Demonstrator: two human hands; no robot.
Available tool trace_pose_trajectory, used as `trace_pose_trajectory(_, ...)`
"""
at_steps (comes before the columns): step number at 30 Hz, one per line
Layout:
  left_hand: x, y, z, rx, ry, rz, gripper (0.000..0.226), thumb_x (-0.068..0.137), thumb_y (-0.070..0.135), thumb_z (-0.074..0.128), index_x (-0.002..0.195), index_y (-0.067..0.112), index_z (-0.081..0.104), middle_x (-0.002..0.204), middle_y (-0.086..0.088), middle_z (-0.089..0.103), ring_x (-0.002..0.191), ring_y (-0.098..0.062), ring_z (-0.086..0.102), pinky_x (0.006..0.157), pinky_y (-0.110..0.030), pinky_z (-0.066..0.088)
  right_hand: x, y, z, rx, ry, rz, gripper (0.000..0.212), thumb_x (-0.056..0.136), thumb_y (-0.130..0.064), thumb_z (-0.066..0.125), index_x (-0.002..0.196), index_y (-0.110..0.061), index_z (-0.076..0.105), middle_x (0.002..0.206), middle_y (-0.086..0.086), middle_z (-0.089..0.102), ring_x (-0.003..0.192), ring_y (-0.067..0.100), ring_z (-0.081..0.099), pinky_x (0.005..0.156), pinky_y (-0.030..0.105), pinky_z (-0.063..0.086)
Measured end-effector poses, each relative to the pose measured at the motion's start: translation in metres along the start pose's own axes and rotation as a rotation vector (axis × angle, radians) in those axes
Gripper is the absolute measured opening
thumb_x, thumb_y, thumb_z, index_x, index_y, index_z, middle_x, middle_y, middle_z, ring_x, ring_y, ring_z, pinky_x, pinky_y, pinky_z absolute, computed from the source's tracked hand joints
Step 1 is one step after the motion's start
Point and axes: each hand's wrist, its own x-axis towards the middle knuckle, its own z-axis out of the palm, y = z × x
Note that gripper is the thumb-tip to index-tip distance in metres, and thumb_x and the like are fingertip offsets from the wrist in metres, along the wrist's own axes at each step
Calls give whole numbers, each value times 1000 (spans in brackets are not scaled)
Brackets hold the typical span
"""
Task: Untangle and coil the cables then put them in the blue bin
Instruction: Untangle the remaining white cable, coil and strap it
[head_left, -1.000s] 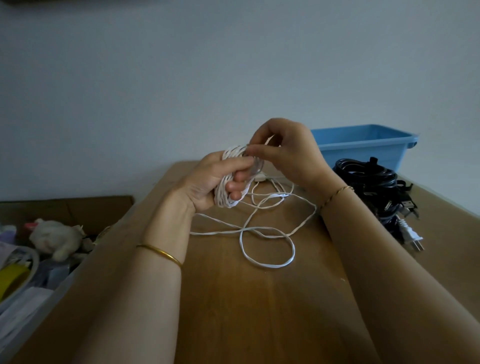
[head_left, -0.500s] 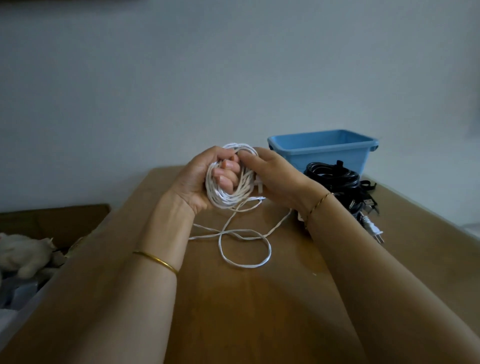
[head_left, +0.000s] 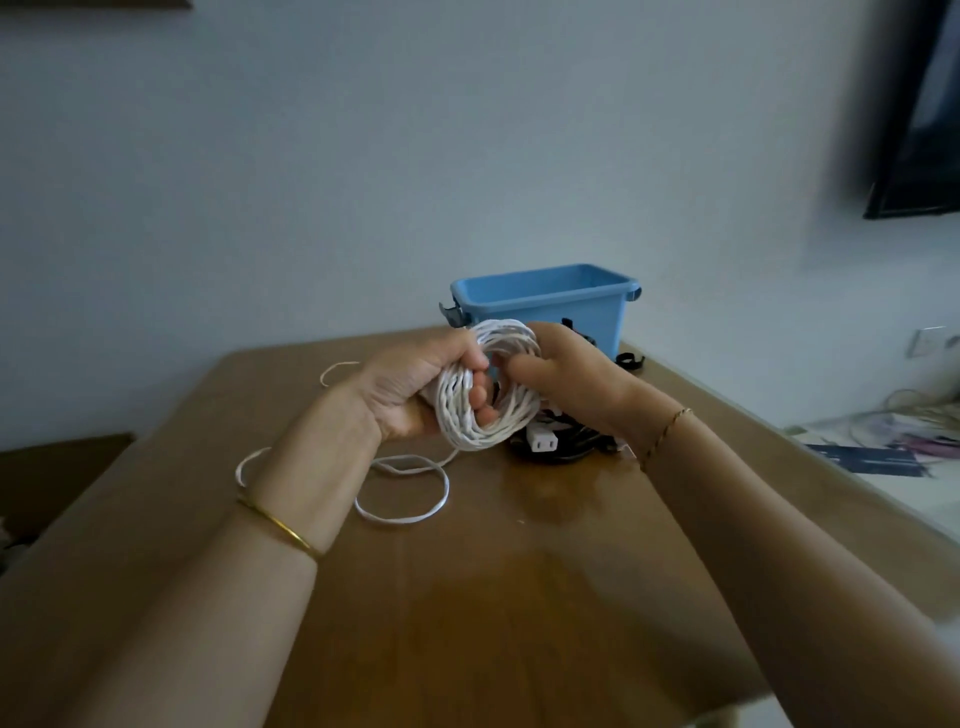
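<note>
A white cable coil (head_left: 485, 421) is held above the wooden table (head_left: 519, 597). My left hand (head_left: 410, 387) grips the coil's left side, with fingers through its middle. My right hand (head_left: 566, 371) holds the coil's right and upper side, thumb on the front. A loose tail of the same white cable (head_left: 402, 493) trails down and loops on the table below my left wrist. Behind my hands stands the blue bin (head_left: 545, 299) at the table's far edge. A black cable bundle (head_left: 561, 449) with a white plug (head_left: 543, 441) lies under my right hand.
A wall socket (head_left: 930, 340) is on the right wall. Papers and cords (head_left: 883, 441) lie on a lower surface to the right of the table. A dark frame (head_left: 919, 130) hangs at the upper right.
The view has swung right, so the bin now sits behind my hands. More white cable is wound on the coil and the loose length on the table is shorter. My right hand has closed onto the coil.
</note>
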Motion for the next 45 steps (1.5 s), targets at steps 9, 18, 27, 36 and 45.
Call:
trace_pose_trajectory(9,-3,6,17,589,112,110,22,54,17,61,73,7,62,67,-6,61,58,-12,53,56,-22,40,-15,0,-13,-256,108,-101,9,87,-9,53,85,-2,49,70,1,49,63,15,43,49,18,31)
trace_pose_trajectory(18,21,-8,32,395,155,300,25,72,-6,51,96,1,52,66,-14,58,64,-26,59,62,-34,54,-18,10,-17,-239,173,-70,20,86,-10,56,73,-16,43,68,-6,48,59,5,44,48,11,35)
trace_pose_trajectory(27,55,-8,63,145,98,448,48,72,37,69,104,4,58,67,-2,59,63,-14,57,62,-29,49,-7,31,-54,-269,301,-65,4,87,-5,49,89,-6,46,70,-12,46,60,-2,49,50,9,35)
trace_pose_trajectory(36,109,14,120,291,285,607,20,97,25,55,84,11,48,63,-2,51,51,-11,50,53,-26,45,12,61,-111,-129,324,-29,16,72,-19,44,77,-4,49,67,2,49,64,15,48,55,30,41)
trace_pose_trajectory(45,145,35,99,232,311,560,22,99,16,50,80,13,40,59,-4,44,41,-10,42,41,-22,39,28,113,-134,597,152,220,44,98,-45,38,110,-9,60,91,8,66,81,22,67,73,40,58)
